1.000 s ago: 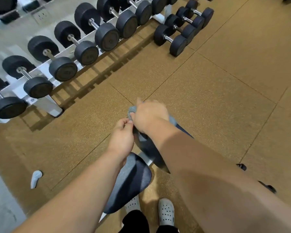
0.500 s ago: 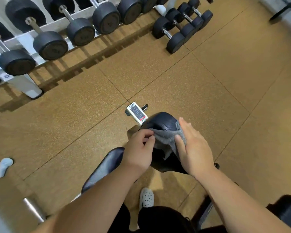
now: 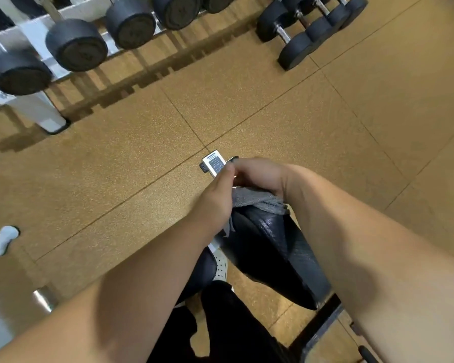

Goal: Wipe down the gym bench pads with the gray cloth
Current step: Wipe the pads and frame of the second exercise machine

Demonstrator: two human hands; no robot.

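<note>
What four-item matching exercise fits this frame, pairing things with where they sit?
Things:
1. gray cloth
2. white shoe
3. loose dumbbells
4. white scrap

Places:
A. floor, far left
B. floor, upper right
C. draped over the bench pad top, under both hands
D. below the pad, beside dark trousers

Pairs: 1-C, 2-D, 3-B, 4-A

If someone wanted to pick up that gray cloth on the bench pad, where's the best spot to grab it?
Probably the bunched ridge of the gray cloth lying over the top end of the dark bench pad, coming from above. The folds stand up off the pad there, so fingers can pinch them. The left hand and right hand already sit on either side of it.
</note>
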